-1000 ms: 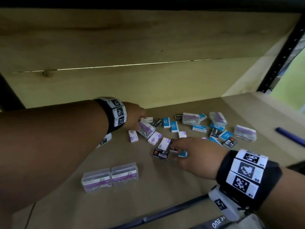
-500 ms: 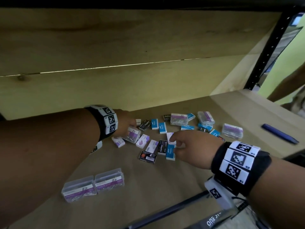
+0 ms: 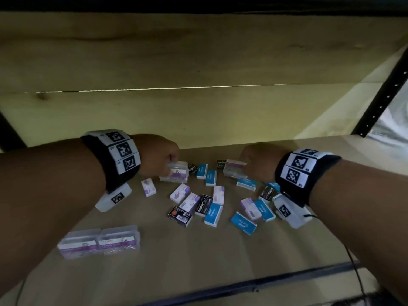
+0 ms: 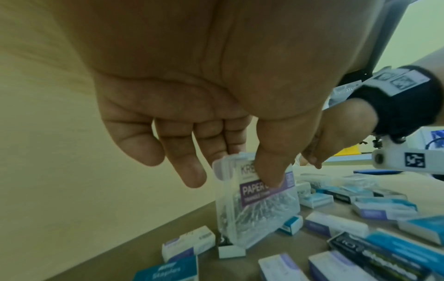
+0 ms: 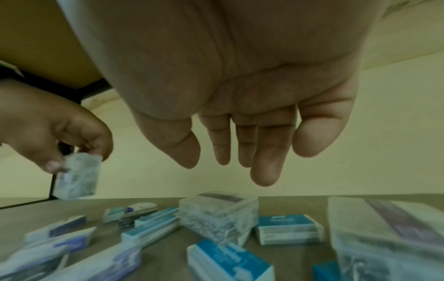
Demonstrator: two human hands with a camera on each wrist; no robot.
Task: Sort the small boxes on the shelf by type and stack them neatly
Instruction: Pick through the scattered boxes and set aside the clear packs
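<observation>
Small boxes lie scattered across the wooden shelf point(image 3: 220, 250): blue ones point(image 3: 213, 214), black ones point(image 3: 203, 205) and white-and-purple ones point(image 3: 180, 193). My left hand point(image 3: 162, 161) pinches a clear paper-clip box point(image 4: 257, 205) between thumb and fingers point(image 4: 192, 171) and holds it tilted, just above the pile. My right hand point(image 5: 225, 167) hovers over a second clear box point(image 5: 218, 211) at the back right, fingers relaxed and pointing down, touching nothing. Two clear boxes point(image 3: 99, 241) sit side by side at the front left.
The shelf's wooden back wall rises right behind the pile. A black upright post point(image 3: 384, 93) stands at the right. A dark rail point(image 3: 265, 281) runs along the front edge, with a thin cable point(image 3: 353, 257) near it. A third clear box point(image 5: 384, 237) lies to the right.
My right hand left the small boxes in the middle and moved back and right over a clear box. My left hand has raised its clear box slightly off the shelf.
</observation>
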